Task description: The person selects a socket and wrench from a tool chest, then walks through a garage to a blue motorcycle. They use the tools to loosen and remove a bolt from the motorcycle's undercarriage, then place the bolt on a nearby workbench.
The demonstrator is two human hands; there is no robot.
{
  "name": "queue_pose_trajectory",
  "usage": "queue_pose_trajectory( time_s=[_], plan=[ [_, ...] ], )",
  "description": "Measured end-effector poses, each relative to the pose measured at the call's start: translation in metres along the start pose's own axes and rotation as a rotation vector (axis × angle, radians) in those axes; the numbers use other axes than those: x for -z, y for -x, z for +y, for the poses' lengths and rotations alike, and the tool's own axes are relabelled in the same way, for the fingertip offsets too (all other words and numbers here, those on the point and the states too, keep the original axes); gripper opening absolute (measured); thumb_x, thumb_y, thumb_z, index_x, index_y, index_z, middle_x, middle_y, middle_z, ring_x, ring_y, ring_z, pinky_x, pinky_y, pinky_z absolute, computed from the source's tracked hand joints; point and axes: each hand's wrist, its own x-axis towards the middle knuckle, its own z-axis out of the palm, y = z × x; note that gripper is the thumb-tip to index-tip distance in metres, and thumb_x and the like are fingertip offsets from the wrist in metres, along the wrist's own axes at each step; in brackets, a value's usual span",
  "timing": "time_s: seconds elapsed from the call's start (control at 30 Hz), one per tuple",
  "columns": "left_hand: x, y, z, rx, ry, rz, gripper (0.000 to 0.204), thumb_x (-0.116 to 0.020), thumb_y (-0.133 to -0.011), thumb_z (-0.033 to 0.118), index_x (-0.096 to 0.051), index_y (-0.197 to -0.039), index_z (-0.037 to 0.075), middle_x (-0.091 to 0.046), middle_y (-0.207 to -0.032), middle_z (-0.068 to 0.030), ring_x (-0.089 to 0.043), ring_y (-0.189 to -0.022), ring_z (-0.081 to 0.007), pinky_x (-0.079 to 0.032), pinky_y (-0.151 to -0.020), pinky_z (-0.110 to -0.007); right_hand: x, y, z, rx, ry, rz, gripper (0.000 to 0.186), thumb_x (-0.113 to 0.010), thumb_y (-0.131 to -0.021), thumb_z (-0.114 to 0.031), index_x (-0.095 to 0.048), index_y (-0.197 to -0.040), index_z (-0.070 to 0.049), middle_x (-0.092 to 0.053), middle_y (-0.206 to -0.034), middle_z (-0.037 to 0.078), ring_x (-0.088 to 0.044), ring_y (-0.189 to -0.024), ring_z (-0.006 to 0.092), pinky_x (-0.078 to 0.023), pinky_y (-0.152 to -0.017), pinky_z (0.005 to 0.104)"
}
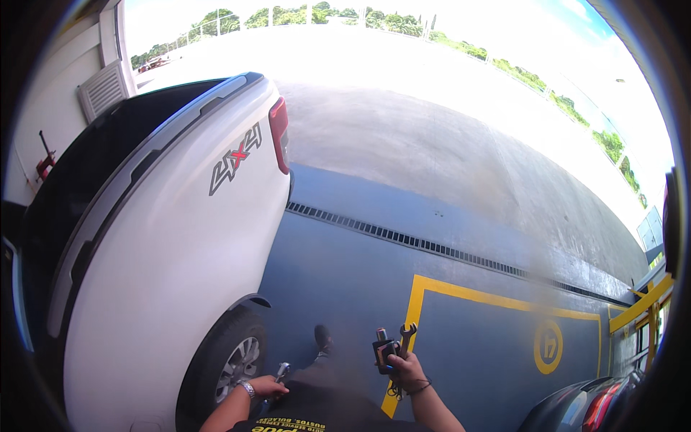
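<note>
— Wrench (407,335) and a dark handheld tool with an orange patch (384,351): both sit low in the frame, right of centre, gripped together in the right hand (407,369).

— How are the fingers there?

— Curled tight round both shafts. The open jaw of the wrench sticks up above the knuckles, and the tool's stubby tip stands just left of it. A dark cord hangs from the fist past a wristband.

— And the left hand (268,387)?

— Bottom of the frame, left of centre, a watch (247,389) on its wrist. Its fingers are closed on a small metal tool (281,371), whose shiny end pokes up and to the right. What kind of tool it is I cannot tell.

— What lies around them?

— Just left of that hand is the rear wheel (232,363) of a white pickup truck (180,259), which fills the left half of the frame, red tail lamp (280,134) at upper centre-left. Between the hands a dark shoe (323,337) rests on the blue-grey floor (345,266). A drain grate (403,239) runs across mid-frame, yellow painted lines (461,291) box the lower right, and another vehicle's tail lamp (597,407) shows at the bottom right corner.
</note>
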Motion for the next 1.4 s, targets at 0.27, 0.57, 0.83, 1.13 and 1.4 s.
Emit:
queue_pose_trajectory(
  time_s=[0.27,0.57,0.83,1.13,1.4],
  plan=[
    [0.143,-0.127,0.331,-0.171,-0.108,-0.016,0.026,-0.070,-0.086,0.034,-0.064,-0.082,0.009,-0.059,-0.070,-0.0007,-0.058,-0.070,-0.0102,-0.045,-0.065,-0.027,-0.015,-0.250,-0.162,-0.064,0.227,0.205,0.034,-0.073,-0.083,-0.023,-0.062,-0.103,0.001,-0.064,-0.088,0.007,-0.064,-0.075,0.0165,-0.049,-0.066,0.0287],
    [0.236,-0.299,0.749,-0.409,-0.093,-0.361,0.025,-0.067,-0.090,0.033,-0.062,-0.097,0.009,-0.058,-0.084,0.0020,-0.056,-0.070,-0.0064,-0.047,-0.055,-0.023,0.010,-0.532,-0.360,0.036,0.282,0.110,0.031,-0.073,-0.083,-0.020,-0.064,-0.103,0.002,-0.065,-0.088,0.005,-0.062,-0.076,0.0140,-0.049,-0.068,0.0301],
    [0.405,-0.383,0.894,-0.421,0.617,-0.024,0.020,-0.064,-0.092,0.027,-0.058,-0.102,0.010,-0.063,-0.092,-0.0009,-0.063,-0.083,-0.0133,-0.048,-0.056,-0.024,-0.074,-0.820,-0.538,-0.139,0.512,-0.178,0.037,-0.078,-0.080,-0.023,-0.064,-0.104,0.003,-0.067,-0.089,0.006,-0.064,-0.075,0.0135,-0.052,-0.068,0.0283],
    [0.617,-0.387,0.950,-0.853,1.346,0.198,0.016,-0.059,-0.094,0.024,-0.057,-0.099,0.009,-0.060,-0.092,-0.0074,-0.062,-0.082,-0.0219,-0.050,-0.055,-0.032,-0.243,-1.140,-0.618,-0.221,0.996,-0.546,0.040,-0.070,-0.085,-0.027,-0.063,-0.109,0.005,-0.067,-0.089,0.008,-0.061,-0.071,0.0115,-0.047,-0.061,0.0267],
    [0.879,-0.392,1.087,-0.969,1.346,0.305,0.018,-0.055,-0.089,0.001,-0.061,-0.106,0.005,-0.057,-0.095,-0.0083,-0.060,-0.085,-0.0236,-0.046,-0.052,-0.024,-0.430,-1.347,-0.683,-0.210,0.688,-0.608,0.031,-0.063,-0.087,-0.028,-0.067,-0.102,0.000,-0.068,-0.080,0.006,-0.061,-0.066,0.0113,-0.047,-0.057,0.0250]
  ],
)
